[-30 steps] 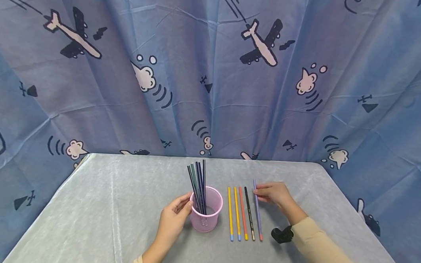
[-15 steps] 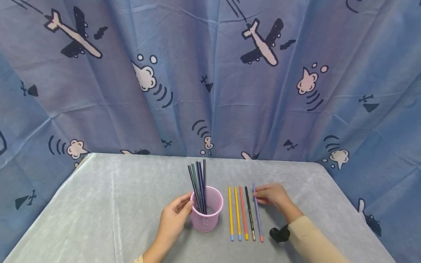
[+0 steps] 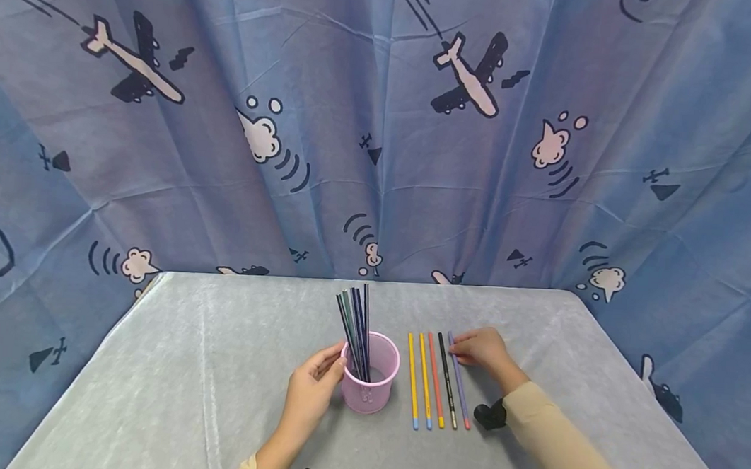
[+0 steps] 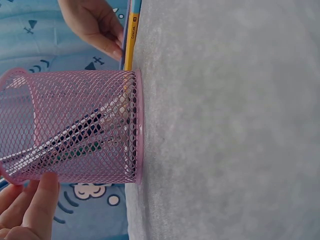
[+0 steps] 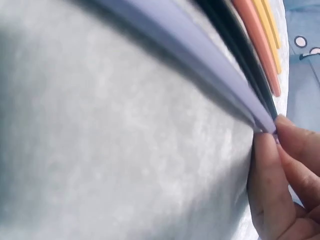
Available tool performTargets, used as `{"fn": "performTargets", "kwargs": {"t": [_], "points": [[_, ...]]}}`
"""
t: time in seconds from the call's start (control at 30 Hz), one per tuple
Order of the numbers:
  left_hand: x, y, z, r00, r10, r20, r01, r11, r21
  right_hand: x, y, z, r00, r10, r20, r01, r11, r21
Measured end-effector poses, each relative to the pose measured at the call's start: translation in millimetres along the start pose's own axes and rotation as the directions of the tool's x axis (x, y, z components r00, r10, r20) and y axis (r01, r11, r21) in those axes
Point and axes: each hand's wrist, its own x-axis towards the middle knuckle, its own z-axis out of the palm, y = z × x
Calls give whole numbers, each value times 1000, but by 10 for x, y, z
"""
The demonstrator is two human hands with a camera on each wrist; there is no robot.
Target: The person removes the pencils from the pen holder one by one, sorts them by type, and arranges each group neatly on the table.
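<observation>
A pink mesh pencil cup (image 3: 367, 398) stands upright on the table, several dark pencils (image 3: 353, 322) leaning to its left side. My left hand (image 3: 312, 381) holds the cup at its left, thumb near the rim; fingertips press the mesh in the left wrist view. To the right lies a row: two yellow pencils (image 3: 413, 378), a red pencil (image 3: 436, 379), a black pencil (image 3: 448, 380) and a purple pencil (image 3: 461, 391). The purple one is rightmost, and my right hand (image 3: 484, 348) pinches its far end between thumb and fingers, as the right wrist view shows.
A pale grey cloth covers the table (image 3: 151, 371). Behind its far edge hangs a blue curtain (image 3: 329, 154) printed with planes. Black wrist devices sit on both arms, the right one (image 3: 491, 415) close to the purple pencil's near end.
My right hand has shifted slightly left and nearer, swinging the purple pencil's far end toward the black pencil. The left hand and cup stay in place.
</observation>
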Motion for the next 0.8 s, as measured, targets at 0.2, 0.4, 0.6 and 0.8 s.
{"fn": "performTargets", "kwargs": {"t": [0.2,0.4,0.6,0.8], "points": [[5,0,-1,1000,-1,0,1,1000,9,1,-16,50,998,-51,-34,48,995,-88],[7,0,-1,1000,1,4,-1,1000,18,-49,-31,52,992,-108,-72,95,982,-162],[3,7,5,1000,2,9,-2,1000,23,-170,-83,48,982,-130,-136,115,987,-113],[-1,19,1,1000,-6,-2,6,1000,11,-313,-200,119,981,-145,-130,152,987,48]]}}
